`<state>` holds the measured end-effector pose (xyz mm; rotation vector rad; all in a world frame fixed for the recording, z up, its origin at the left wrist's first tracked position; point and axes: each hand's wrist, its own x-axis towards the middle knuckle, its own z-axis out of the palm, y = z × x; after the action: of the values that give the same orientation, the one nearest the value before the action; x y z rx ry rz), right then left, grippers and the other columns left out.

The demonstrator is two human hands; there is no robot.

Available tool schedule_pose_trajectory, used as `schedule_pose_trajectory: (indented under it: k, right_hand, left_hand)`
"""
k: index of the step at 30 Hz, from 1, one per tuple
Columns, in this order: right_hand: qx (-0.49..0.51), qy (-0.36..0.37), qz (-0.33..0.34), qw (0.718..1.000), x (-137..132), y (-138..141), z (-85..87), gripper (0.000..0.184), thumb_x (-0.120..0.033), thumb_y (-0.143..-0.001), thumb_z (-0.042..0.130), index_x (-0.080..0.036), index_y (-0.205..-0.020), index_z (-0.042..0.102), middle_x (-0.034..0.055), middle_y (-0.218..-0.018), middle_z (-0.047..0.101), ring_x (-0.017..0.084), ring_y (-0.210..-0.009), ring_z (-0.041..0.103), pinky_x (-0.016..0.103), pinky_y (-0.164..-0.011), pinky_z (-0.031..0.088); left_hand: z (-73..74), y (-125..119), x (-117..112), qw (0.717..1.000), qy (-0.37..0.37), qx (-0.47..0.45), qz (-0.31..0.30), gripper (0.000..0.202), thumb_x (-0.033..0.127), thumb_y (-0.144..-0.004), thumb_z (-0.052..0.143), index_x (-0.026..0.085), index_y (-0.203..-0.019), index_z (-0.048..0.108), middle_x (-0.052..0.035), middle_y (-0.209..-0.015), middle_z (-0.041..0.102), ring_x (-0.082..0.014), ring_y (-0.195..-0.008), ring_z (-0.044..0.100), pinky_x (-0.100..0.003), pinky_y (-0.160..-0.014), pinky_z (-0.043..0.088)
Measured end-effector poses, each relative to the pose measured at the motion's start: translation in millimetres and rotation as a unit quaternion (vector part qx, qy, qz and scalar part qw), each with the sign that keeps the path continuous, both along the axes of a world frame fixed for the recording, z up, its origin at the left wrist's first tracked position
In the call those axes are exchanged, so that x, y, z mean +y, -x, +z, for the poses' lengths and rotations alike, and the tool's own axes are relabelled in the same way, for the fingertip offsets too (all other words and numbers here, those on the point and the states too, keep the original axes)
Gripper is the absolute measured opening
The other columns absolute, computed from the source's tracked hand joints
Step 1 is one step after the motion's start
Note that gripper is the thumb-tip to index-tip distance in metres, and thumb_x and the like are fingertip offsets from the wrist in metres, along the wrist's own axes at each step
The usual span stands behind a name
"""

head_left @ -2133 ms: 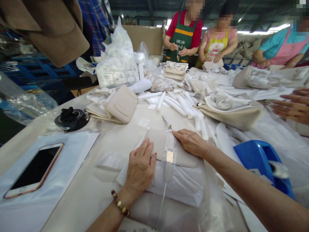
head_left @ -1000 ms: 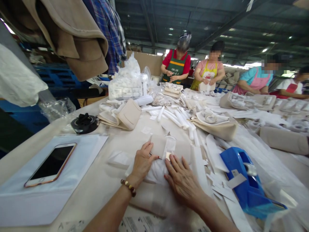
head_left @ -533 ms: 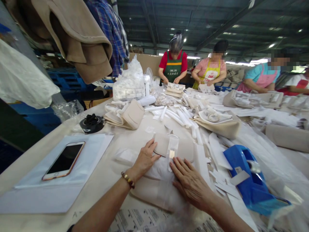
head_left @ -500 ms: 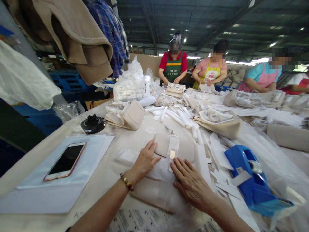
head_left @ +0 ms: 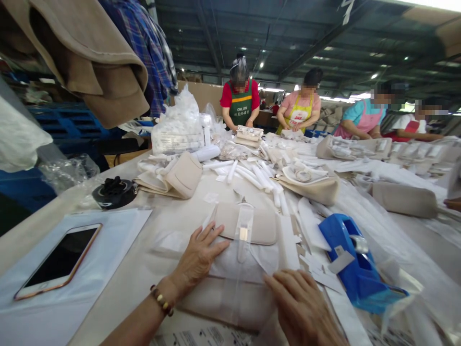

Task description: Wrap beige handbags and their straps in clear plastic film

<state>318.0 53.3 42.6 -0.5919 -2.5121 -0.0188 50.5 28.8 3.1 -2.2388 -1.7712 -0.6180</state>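
A beige bag (head_left: pixel 252 226) with a flap and a metal clasp lies flat in front of me, partly wrapped in white tissue paper (head_left: pixel 237 262) and clear film. My left hand (head_left: pixel 197 254) rests open on the tissue at the bag's left edge, fingers spread flat. A beaded bracelet sits on that wrist. My right hand (head_left: pixel 302 307) hovers low over the near right part of the wrapping, fingers loosely curved, holding nothing I can see.
A blue tape dispenser (head_left: pixel 356 264) stands to the right. A phone (head_left: pixel 59 262) lies on white sheets at the left. A black tape roll (head_left: pixel 113 192), more beige bags (head_left: pixel 180 178) and white paper rolls (head_left: pixel 259 175) fill the table. Several aproned people work at the far side.
My right hand has slid back toward me, off the clasp area to the near edge of the wrapping. My left hand stays on the tissue. My head has turned slightly.
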Motion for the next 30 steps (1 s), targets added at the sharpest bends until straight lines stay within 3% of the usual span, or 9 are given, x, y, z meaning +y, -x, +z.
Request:
schedule_pose_trajectory:
  k: [3,8,15,19,22,24,30]
  right_hand:
    - [-0.013,-0.004,-0.019,1.0,13,3,10.0,0.041,-0.006,-0.078,0.04,-0.017,-0.114,0.055,0.0068,-0.109,0.064,0.022,-0.101,0.054,0.038,-0.091,0.034]
    - [-0.007,0.013,0.067,0.998,27,5,7.7,0.027,-0.011,-0.091,0.033,-0.018,-0.088,0.058,0.0042,-0.081,0.063,0.017,-0.078,0.054,0.032,-0.079,0.039]
    - [-0.021,-0.004,0.098,0.995,23,-5,-2.7,0.026,-0.01,-0.091,0.031,-0.017,-0.083,0.055,0.0042,-0.077,0.06,0.018,-0.072,0.049,0.032,-0.071,0.038]
    - [-0.119,0.08,0.128,0.981,18,2,16.6,0.024,-0.014,-0.088,0.041,-0.02,-0.065,0.046,-0.0004,-0.065,0.054,0.014,-0.06,0.044,0.028,-0.057,0.032]
    - [-0.109,0.086,0.121,0.983,20,5,31.3,0.015,-0.021,-0.088,0.047,-0.019,-0.074,0.05,0.0018,-0.074,0.056,0.015,-0.069,0.049,0.029,-0.061,0.034]
    - [-0.1,0.077,0.093,0.988,21,3,31.6,0.009,-0.024,-0.087,0.05,-0.019,-0.081,0.053,0.0043,-0.082,0.058,0.017,-0.076,0.051,0.03,-0.067,0.036]
    - [-0.062,0.039,0.096,0.993,13,5,22.5,0.029,-0.019,-0.087,0.05,-0.019,-0.058,0.046,-0.002,-0.056,0.05,0.012,-0.054,0.044,0.029,-0.056,0.032]
  left_hand:
    - [0.5,1,0,1.0,0.003,0.005,0.001,0.039,0.006,-0.083,0.047,0.031,-0.11,0.062,-0.0068,-0.132,0.052,-0.0308,-0.126,0.042,-0.052,-0.094,0.04]
    - [0.1,1,-2,1.0,0.016,-0.009,0.008,0.037,0.01,-0.087,0.047,0.033,-0.111,0.061,-0.004,-0.134,0.051,-0.0273,-0.128,0.039,-0.049,-0.098,0.037]
    - [-6.7,3,0,0.998,0.004,-0.06,0.001,0.032,0.016,-0.089,0.047,0.035,-0.109,0.062,-0.0011,-0.133,0.052,-0.0252,-0.128,0.039,-0.047,-0.099,0.034]
    - [-8.6,4,2,0.997,-0.007,-0.071,-0.005,0.027,0.022,-0.091,0.046,0.035,-0.108,0.063,-0.0011,-0.132,0.053,-0.0256,-0.127,0.04,-0.047,-0.098,0.035]
    - [-7.9,4,2,0.998,-0.006,-0.069,-0.01,0.027,0.023,-0.091,0.046,0.034,-0.108,0.063,-0.0016,-0.132,0.053,-0.0258,-0.127,0.04,-0.047,-0.098,0.035]
    - [-7.2,5,2,0.997,-0.002,-0.071,-0.012,0.027,0.022,-0.091,0.046,0.034,-0.108,0.063,-0.0012,-0.132,0.053,-0.0251,-0.127,0.04,-0.046,-0.099,0.035]
    - [-5.7,6,1,0.995,0.004,-0.103,-0.017,0.024,0.024,-0.091,0.048,0.033,-0.106,0.064,-0.0008,-0.131,0.054,-0.0244,-0.126,0.042,-0.046,-0.098,0.039]
